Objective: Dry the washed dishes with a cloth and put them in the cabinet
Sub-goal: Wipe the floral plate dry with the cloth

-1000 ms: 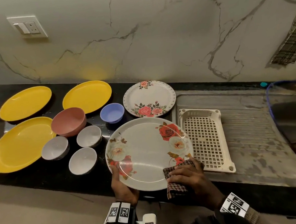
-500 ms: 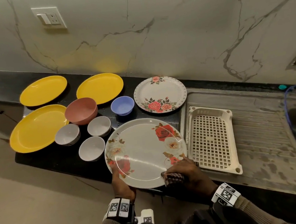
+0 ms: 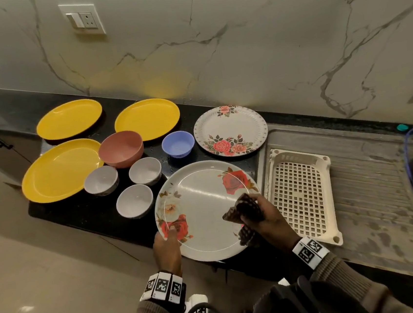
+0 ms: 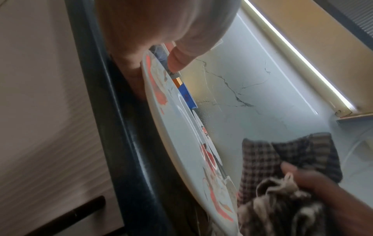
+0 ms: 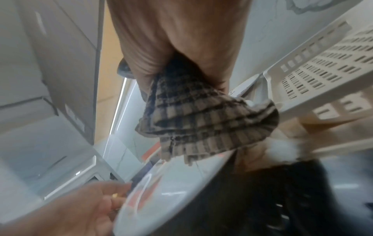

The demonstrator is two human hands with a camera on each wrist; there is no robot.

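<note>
A large white plate with red roses (image 3: 200, 208) is held over the counter's front edge. My left hand (image 3: 167, 242) grips its near-left rim, thumb on top (image 4: 177, 62). My right hand (image 3: 262, 216) grips a bunched brown checked cloth (image 3: 244, 207) against the plate's right side; the cloth (image 5: 201, 118) hangs from my fist above the plate (image 5: 171, 199). In the left wrist view the plate (image 4: 181, 135) shows edge-on with the cloth (image 4: 282, 167) to its right.
On the black counter (image 3: 83, 210) lie three yellow plates (image 3: 59, 169), a pink bowl (image 3: 121, 148), a blue bowl (image 3: 178, 144), three white bowls (image 3: 134, 201) and a smaller floral plate (image 3: 230, 130). A cream plastic rack (image 3: 301, 194) sits on the steel drainboard (image 3: 372, 190); a sink is at far right.
My right hand has slid the cloth from the plate's near rim up onto its right side. The view has shifted left; my left hand keeps its grip.
</note>
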